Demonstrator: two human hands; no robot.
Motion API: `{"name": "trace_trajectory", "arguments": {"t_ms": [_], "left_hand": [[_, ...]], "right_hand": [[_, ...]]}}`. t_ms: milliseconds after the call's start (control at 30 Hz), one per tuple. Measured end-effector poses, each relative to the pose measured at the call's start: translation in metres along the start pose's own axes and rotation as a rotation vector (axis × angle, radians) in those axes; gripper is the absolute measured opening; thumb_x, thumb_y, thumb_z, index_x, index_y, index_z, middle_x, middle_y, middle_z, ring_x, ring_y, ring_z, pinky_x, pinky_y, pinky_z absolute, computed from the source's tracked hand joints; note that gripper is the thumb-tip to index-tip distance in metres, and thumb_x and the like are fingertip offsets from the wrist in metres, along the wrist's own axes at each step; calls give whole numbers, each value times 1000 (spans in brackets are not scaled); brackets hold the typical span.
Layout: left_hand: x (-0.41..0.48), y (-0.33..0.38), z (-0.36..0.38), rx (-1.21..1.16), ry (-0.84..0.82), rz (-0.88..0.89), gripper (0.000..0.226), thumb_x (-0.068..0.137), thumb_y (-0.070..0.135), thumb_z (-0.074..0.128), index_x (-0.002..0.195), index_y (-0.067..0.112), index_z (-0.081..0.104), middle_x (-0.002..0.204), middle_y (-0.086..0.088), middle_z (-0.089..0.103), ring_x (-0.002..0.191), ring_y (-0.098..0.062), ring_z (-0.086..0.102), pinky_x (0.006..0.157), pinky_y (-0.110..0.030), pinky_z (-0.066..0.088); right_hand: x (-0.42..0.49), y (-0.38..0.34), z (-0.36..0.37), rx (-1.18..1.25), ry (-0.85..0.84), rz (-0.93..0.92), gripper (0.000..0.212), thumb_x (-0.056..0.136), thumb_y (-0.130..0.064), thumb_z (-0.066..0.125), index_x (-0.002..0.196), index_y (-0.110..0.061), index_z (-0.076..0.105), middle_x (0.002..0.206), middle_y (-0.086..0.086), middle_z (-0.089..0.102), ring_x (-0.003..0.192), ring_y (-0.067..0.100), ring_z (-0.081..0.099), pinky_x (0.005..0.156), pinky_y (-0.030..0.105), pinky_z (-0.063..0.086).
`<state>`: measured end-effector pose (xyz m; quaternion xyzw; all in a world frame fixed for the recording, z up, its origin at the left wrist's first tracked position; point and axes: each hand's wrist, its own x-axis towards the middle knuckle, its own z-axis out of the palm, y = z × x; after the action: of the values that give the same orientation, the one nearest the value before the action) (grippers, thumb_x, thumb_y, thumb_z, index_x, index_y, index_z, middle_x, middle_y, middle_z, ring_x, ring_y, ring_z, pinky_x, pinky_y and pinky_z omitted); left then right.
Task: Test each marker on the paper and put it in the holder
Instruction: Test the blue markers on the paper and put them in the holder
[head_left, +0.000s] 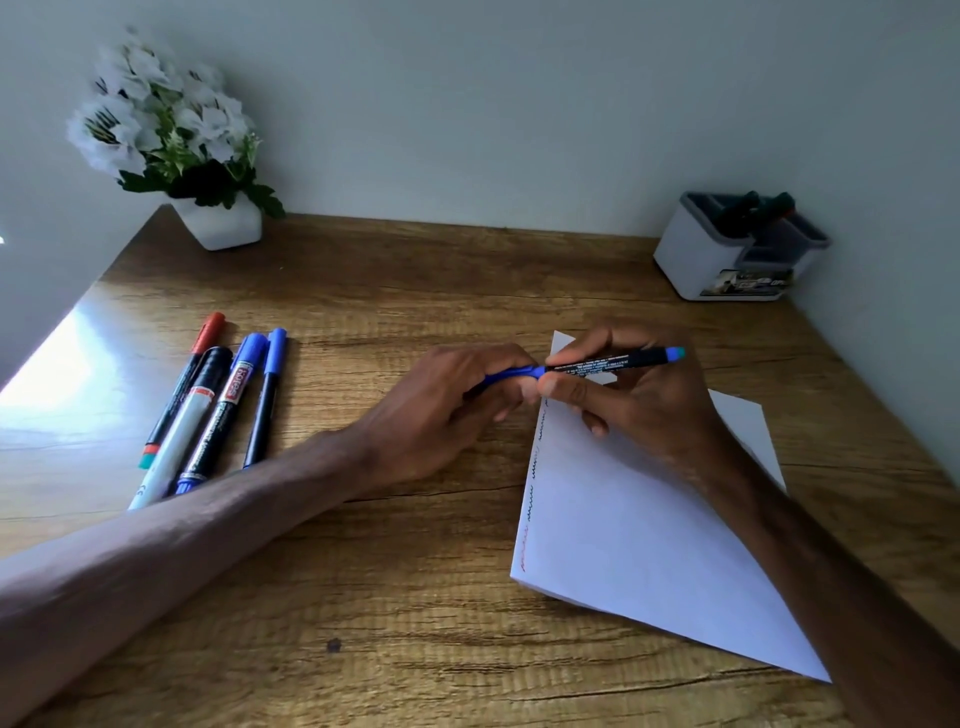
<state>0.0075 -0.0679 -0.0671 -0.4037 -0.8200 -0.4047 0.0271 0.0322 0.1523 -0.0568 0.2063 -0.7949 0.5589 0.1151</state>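
A blue marker (602, 362) with a black barrel lies level between both hands above the top corner of the white paper (634, 530). My left hand (441, 410) grips its blue cap end. My right hand (644, 400) pinches the black barrel, whose blue tail points right. Short scribbles in red and dark ink run along the paper's left edge. The white and grey holder (696, 254) stands at the back right with dark markers in one compartment. Several more markers (208, 410) lie side by side on the left of the table.
A white pot of white flowers (218, 223) stands at the back left corner of the wooden table (395, 597). A wall runs along the back and the right side. Bright glare falls on the table's left edge.
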Motion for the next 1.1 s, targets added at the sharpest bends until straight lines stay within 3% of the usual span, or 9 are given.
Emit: {"name": "trace_trajectory", "arguments": {"t_ms": [133, 267, 400, 467, 567, 700, 833, 1000, 1100], "left_hand": [[0, -2, 0, -10, -6, -4, 28, 108, 29, 52, 80, 22, 55, 72, 8, 56, 64, -18, 54, 57, -32, 40], [0, 3, 4, -92, 63, -79, 29, 104, 42, 51, 92, 20, 66, 77, 6, 66, 68, -18, 63, 61, -42, 48], [0, 0, 4, -140, 187, -174, 23, 101, 39, 58, 97, 22, 73, 84, 12, 73, 80, -14, 68, 69, -32, 50], [2, -2, 3, -205, 245, -199, 22, 99, 37, 61, 94, 21, 75, 84, 12, 74, 74, -7, 66, 65, -26, 49], [5, 3, 4, -325, 331, -187, 22, 95, 33, 66, 95, 14, 77, 81, 7, 76, 53, 0, 53, 52, -16, 40], [20, 13, 3, -355, 406, -135, 18, 93, 31, 72, 98, 15, 79, 80, 3, 78, 53, -6, 55, 50, -21, 41], [42, 30, 13, -287, 411, -98, 14, 90, 32, 78, 89, 19, 81, 75, 7, 78, 51, -27, 58, 48, -33, 39], [83, 37, 29, -282, 368, -84, 17, 88, 29, 81, 102, 21, 78, 83, 11, 78, 68, -6, 69, 57, -24, 51], [104, 26, 37, -146, 238, -120, 25, 87, 27, 80, 110, 21, 75, 91, 15, 76, 81, -3, 71, 67, -18, 55]], "right_hand": [[1, -1, -1, -50, -17, -9, 19, 77, -16, 86, 92, -9, 77, 80, -1, 74, 54, 8, 66, 44, 30, 50], [6, -4, -4, -42, 23, 55, 18, 76, -16, 88, 92, -16, 79, 85, -2, 78, 63, 6, 69, 48, 22, 51], [9, -4, -11, 103, 113, 120, 11, 85, -15, 79, 97, -14, 80, 87, 5, 79, 72, 16, 70, 50, 29, 55], [9, -3, -20, 148, 178, 142, 11, 88, -10, 77, 98, -11, 79, 88, 7, 80, 77, 21, 71, 54, 30, 57], [9, -1, -30, 42, 150, 117, 11, 87, -8, 80, 97, -10, 80, 90, 2, 80, 80, 17, 73, 61, 28, 59], [8, -2, -34, -179, 126, 71, 13, 83, -16, 85, 96, -17, 81, 92, -6, 80, 88, 11, 75, 77, 27, 59], [6, -9, -34, -288, 163, -33, 16, 84, -25, 85, 99, -26, 81, 93, -19, 77, 92, 2, 72, 83, 25, 53], [7, -3, -52, -412, 340, -32, 21, 91, -33, 76, 109, -21, 78, 92, -14, 75, 85, 1, 71, 74, 21, 56], [10, 4, -65, -448, 520, 4, 20, 91, -21, 77, 111, -15, 76, 92, -9, 73, 81, 2, 70, 73, 18, 58]]}}
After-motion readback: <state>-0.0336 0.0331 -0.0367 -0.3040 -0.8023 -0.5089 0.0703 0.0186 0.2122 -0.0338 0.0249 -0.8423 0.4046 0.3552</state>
